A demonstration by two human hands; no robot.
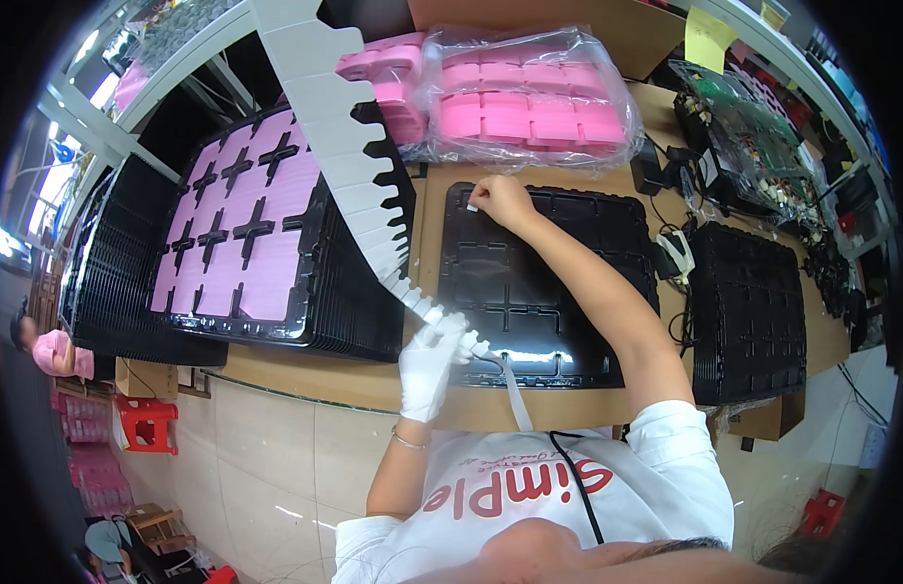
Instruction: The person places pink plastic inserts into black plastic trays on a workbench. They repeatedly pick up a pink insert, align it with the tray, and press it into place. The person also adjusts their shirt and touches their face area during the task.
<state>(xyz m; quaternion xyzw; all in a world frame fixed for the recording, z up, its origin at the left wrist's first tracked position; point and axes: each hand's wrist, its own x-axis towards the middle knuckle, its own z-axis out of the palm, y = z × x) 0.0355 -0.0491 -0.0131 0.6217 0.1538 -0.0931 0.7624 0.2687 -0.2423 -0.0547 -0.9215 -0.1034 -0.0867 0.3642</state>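
My left hand (430, 365), in a white glove, is closed on a long white strip (344, 136) with a notched edge. The strip rises from that hand toward the upper left and out of view at the top; a thin pale tail (516, 397) hangs from its lower end. Pinched in the fingertips of my bare right hand (503, 200) is a small white piece (472, 205). That hand is over the far left corner of a black plastic tray (568, 282) with moulded compartments. My right forearm hides part of the tray.
Left of the strip stands a tall stack of black trays (354, 311), its top one filled with pink sheets (228, 224). Bagged pink foam pieces (529, 107) lie behind the tray. More stacked black trays (748, 311), cables and circuit boards (739, 131) are on the right.
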